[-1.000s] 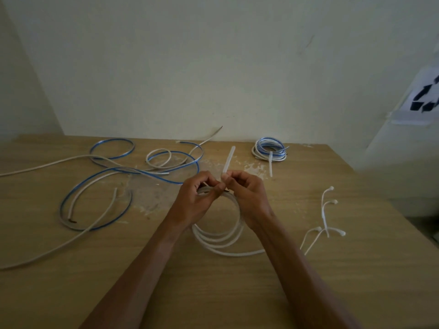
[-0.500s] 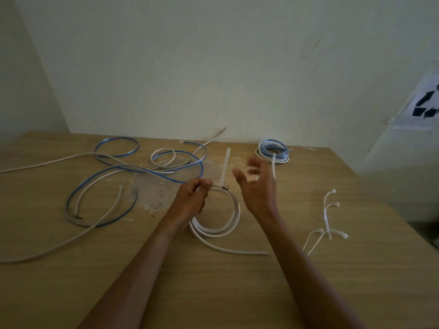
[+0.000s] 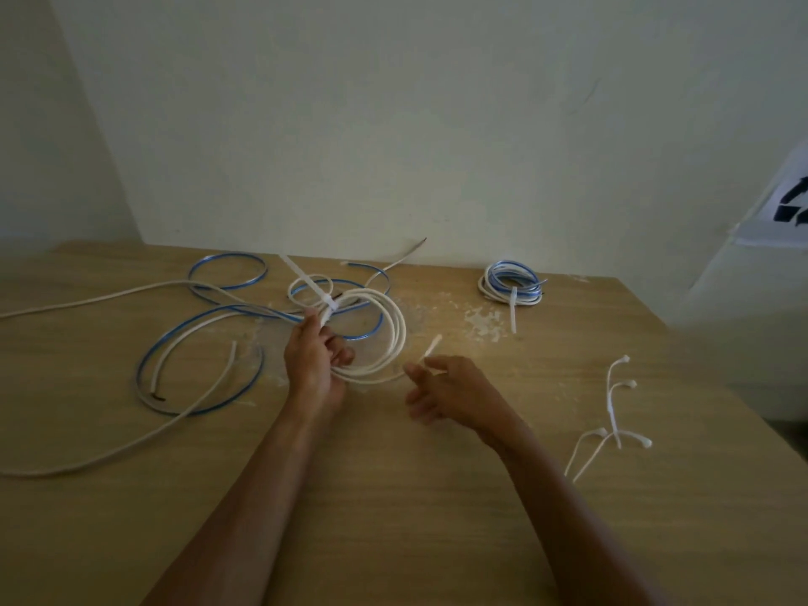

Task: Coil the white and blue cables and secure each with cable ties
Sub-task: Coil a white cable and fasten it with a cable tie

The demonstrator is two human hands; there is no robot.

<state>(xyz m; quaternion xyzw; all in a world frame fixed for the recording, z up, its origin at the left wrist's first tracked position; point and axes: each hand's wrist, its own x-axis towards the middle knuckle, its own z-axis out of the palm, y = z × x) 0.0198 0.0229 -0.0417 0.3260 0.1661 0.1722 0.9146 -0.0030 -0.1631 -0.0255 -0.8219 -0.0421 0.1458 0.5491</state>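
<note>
1. Coiled white round cable (image 3: 384,343), bound by a translucent white plastic cable tie (image 3: 312,286). The coil is lifted and tilted off the wooden worktop (image 3: 393,496), left of centre, above the loose cables. A second earlier both hands pinched the tie at the coil's top; the tie now sits cinched around the loops, its long tail pointing up and away. Judgement: this coil is essentially secured, perhaps needing only a final tug.

2. Left hand (image 3: 312,365). Its fingers (image 3: 341,354) are closed around the coil beside the tie head, carrying it alone.

3. Right hand (image 3: 446,389). It has let go of the tie and drawn back to the right, slightly motion-blurred. Its fingers (image 3: 422,369) are loosely spread and hold nothing; the cable's free white end (image 3: 433,344) lies just beyond them, contact uncertain.

4. Loose blue-and-white flat cable (image 3: 196,334) and a long white cable (image 3: 87,457), sprawled uncoiled across the left of the worktop. Judgement: these are the remaining work.

5. Small blue-and-white coil already tied (image 3: 511,284), at the far edge near the wall.

6. Spare white cable ties (image 3: 612,413), lying on the right, well apart from both hands.
</note>
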